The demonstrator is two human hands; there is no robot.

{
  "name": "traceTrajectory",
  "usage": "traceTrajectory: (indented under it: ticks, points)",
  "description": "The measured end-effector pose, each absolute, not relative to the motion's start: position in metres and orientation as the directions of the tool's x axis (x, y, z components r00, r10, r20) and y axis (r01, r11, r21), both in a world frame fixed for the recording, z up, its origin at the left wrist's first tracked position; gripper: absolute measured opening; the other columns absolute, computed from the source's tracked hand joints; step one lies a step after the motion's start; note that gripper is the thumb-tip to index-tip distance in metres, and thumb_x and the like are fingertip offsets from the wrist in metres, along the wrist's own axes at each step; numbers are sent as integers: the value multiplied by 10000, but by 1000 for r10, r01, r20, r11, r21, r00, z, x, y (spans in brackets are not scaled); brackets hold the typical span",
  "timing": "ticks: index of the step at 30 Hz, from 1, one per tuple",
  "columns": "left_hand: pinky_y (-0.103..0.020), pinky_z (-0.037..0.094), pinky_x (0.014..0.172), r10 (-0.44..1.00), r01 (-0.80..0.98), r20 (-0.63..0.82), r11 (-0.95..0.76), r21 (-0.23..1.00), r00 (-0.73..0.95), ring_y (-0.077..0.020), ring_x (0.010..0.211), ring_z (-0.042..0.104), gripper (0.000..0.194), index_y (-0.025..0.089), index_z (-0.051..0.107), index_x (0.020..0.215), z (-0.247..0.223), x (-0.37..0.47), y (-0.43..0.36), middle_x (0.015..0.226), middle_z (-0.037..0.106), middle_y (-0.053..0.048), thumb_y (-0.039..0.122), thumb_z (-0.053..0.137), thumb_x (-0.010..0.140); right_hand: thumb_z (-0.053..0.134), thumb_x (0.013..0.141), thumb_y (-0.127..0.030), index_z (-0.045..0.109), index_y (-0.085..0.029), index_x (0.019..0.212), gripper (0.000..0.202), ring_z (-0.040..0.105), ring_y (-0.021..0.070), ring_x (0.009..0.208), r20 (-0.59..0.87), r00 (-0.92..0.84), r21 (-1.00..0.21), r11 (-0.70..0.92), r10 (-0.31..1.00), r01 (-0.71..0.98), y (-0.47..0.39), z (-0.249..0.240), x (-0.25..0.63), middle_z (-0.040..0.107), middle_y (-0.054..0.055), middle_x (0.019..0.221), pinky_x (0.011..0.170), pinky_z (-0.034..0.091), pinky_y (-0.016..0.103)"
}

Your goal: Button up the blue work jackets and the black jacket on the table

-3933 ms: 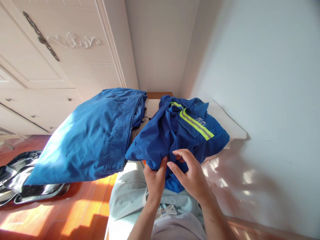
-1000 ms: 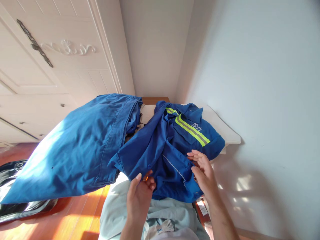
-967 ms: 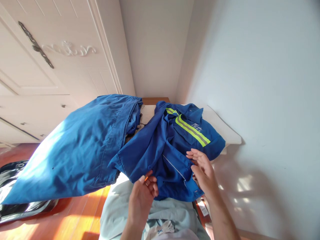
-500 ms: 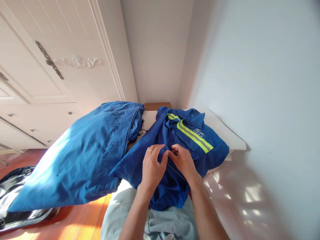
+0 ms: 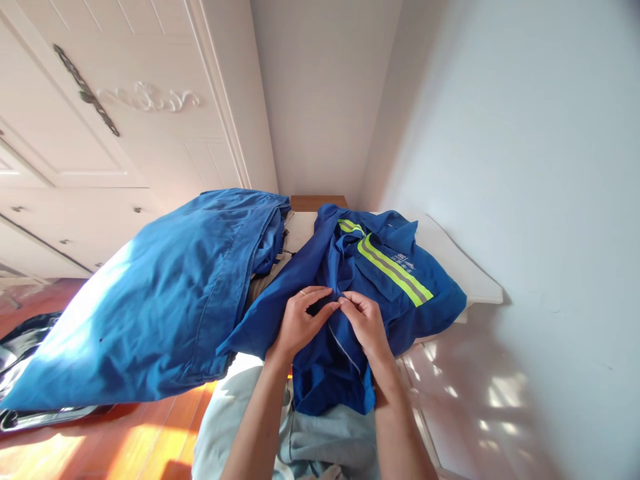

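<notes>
A blue work jacket [image 5: 320,260] with yellow-and-grey reflective stripes and white print on the chest lies spread in front of me, its lower end over my lap. My left hand [image 5: 305,320], with a ring on one finger, pinches the front edge of the jacket. Beside it, my right hand [image 5: 365,323] pinches the same front edge, the fingertips of both hands nearly meeting. Below the fingers runs a pale zip [image 5: 345,348] along the cloth. What exactly sits between the fingertips is too small to make out.
A large blue cloth bundle [image 5: 165,293] lies at the left, close to the jacket. White cabinets [image 5: 150,147] stand behind it. The pale wall [image 5: 525,167] rises on the right. A shiny black object [image 5: 30,340] rests on the wooden floor [image 5: 135,440].
Both hands keep pinching the jacket front and have shifted only slightly. More of the zip shows below them. The view has tilted a little.
</notes>
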State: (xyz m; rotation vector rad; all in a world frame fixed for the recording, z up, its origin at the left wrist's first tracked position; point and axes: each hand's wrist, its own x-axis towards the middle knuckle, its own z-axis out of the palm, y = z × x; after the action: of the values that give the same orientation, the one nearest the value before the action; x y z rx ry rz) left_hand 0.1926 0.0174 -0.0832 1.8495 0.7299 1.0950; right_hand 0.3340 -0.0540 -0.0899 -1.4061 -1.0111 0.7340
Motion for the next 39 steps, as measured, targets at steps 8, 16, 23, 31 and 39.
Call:
traceTrajectory:
  ticks: [8, 16, 23, 31, 39]
  points:
    - [-364, 525, 826, 844, 90, 437, -484, 870, 312, -240, 840, 703, 185, 256, 799, 881, -91, 205, 18, 866, 786, -65, 192, 626, 860, 621, 872, -440, 783, -177, 976, 326, 672, 230, 815, 165, 447, -983, 107, 879, 152, -49, -95, 328, 758, 57, 860, 748, 526, 314]
    - [-297, 449, 732, 890, 167, 395, -436, 884, 229, -203, 746, 645, 172, 218, 756, 803, -94, 212, 20, 792, 744, -49, 170, 598, 851, 608, 898, -425, 763, -165, 962, 309, 700, 222, 827, 249, 506, -961, 147, 826, 233, -46, -96, 320, 776, 73, 927, 786, 539, 316]
    - [-282, 385, 669, 916, 176, 340, -378, 909, 212, -185, 680, 587, 166, 205, 715, 732, -89, 214, 17, 709, 688, -30, 188, 591, 841, 610, 882, -445, 754, -148, 1035, 364, 687, 216, 757, 265, 605, -954, 112, 751, 279, -42, -96, 315, 773, 95, 893, 743, 553, 327]
    - [-256, 354, 607, 959, -12, 225, -227, 974, 173, -145, 599, 478, 182, 192, 687, 694, -83, 212, 14, 598, 585, 12, 326, 648, 811, 723, 773, -465, 792, -193, 942, 328, 709, 250, 876, 98, 530, -994, 109, 842, 12, -38, -94, 325, 788, 62, 926, 823, 559, 365]
    - [-212, 286, 564, 995, -338, 86, -66, 939, 45, -86, 583, 311, 416, 185, 496, 613, -76, 199, 33, 594, 409, 60, 487, 760, 724, 761, 697, -437, 782, -175, 892, 328, 646, 203, 741, -37, 595, -986, 68, 803, -153, -38, -101, 322, 759, 51, 823, 713, 515, 317]
